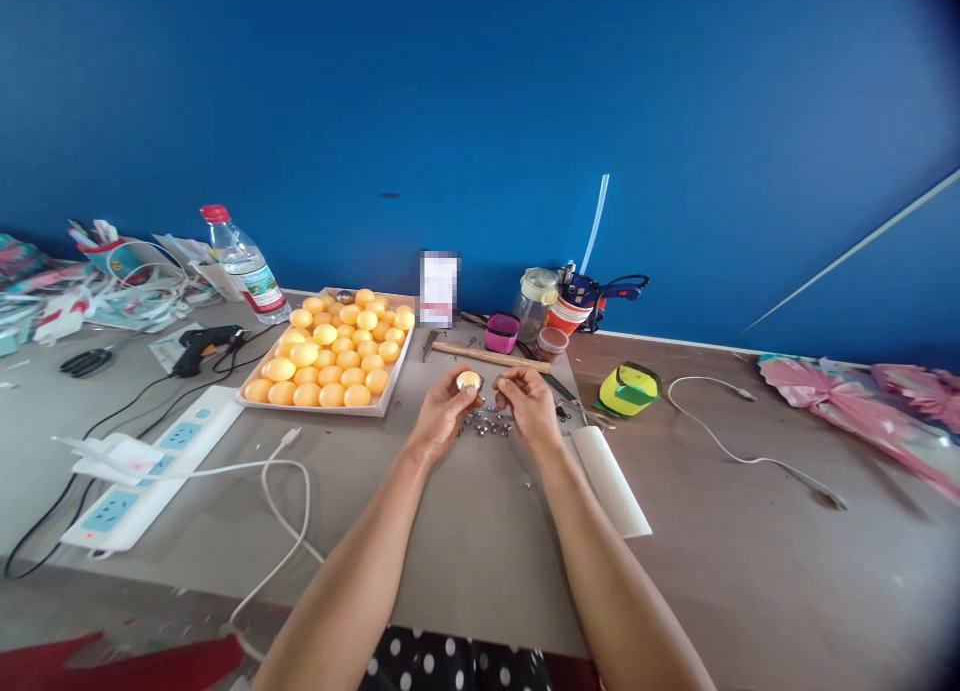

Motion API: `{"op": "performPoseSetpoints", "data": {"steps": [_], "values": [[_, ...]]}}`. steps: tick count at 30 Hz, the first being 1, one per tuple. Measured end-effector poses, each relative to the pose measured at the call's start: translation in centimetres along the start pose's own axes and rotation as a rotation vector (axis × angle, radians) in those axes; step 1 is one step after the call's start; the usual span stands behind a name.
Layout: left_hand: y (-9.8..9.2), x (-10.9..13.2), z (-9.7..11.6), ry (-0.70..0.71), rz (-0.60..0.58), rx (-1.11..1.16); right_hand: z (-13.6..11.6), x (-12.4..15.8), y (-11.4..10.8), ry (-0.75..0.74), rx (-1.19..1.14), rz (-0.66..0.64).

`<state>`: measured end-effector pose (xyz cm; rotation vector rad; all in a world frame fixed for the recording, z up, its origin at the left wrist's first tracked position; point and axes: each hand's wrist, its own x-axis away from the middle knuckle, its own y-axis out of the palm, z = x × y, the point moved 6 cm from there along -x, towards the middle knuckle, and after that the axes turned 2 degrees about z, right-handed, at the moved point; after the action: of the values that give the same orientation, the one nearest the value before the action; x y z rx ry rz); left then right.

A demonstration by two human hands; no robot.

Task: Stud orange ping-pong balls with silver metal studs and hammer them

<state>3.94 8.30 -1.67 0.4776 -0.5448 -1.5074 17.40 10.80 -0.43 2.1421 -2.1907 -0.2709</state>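
Between the thumb and fingers of my left hand [442,406] sits a small round piece [469,381], pale orange in the middle with a shiny silvery edge. It looks like one of the orange balls partly covered in metallic bits. My right hand [529,401] is just to its right, thumb and fingertips pinched together; anything in that pinch is too small to make out. Several small shiny silvery bits [487,424] lie loose on the table below and between my hands. To the left stands a shallow box [385,399] filled with orange balls [330,356].
Behind my hands lie a wooden stick [491,357], a purple container [502,332] and a jar [535,301]. A white roll [611,481] and yellow-green container [630,389] are to the right. Leftward are a power strip [157,471], glue gun [202,346] and bottle [246,266].
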Motion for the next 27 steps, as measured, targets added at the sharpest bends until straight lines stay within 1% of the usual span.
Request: {"op": "performPoseSetpoints", "data": {"steps": [1, 3, 6, 8, 10, 14, 18, 27], "values": [[0.1, 0.0, 0.0, -0.007, -0.017, 0.009, -0.2, 0.1, 0.3, 0.021, -0.083, -0.029], [0.3, 0.1, 0.0, -0.02, -0.051, 0.023, -0.5, 0.4, 0.8, 0.079, -0.18, -0.096], [0.5, 0.2, -0.1, -0.04, -0.096, 0.029, -0.5, 0.9, 1.3, 0.163, -0.212, -0.174], [0.5, 0.2, -0.1, -0.055, -0.121, 0.028, -0.5, 1.0, 1.3, 0.179, -0.2, -0.18], [0.5, 0.3, -0.2, -0.066, -0.133, 0.027, -0.4, 1.0, 1.2, 0.169, -0.177, -0.16], [0.5, 0.3, -0.1, -0.077, -0.122, 0.002, -0.5, 1.0, 1.1, 0.149, -0.111, -0.145], [0.5, 0.4, -0.3, -0.091, -0.124, -0.02, -0.6, 1.1, 1.2, 0.141, -0.043, -0.165], [0.8, 0.5, 0.0, -0.068, -0.134, -0.033, -0.5, 1.4, 1.3, 0.174, -0.032, -0.236]]}}
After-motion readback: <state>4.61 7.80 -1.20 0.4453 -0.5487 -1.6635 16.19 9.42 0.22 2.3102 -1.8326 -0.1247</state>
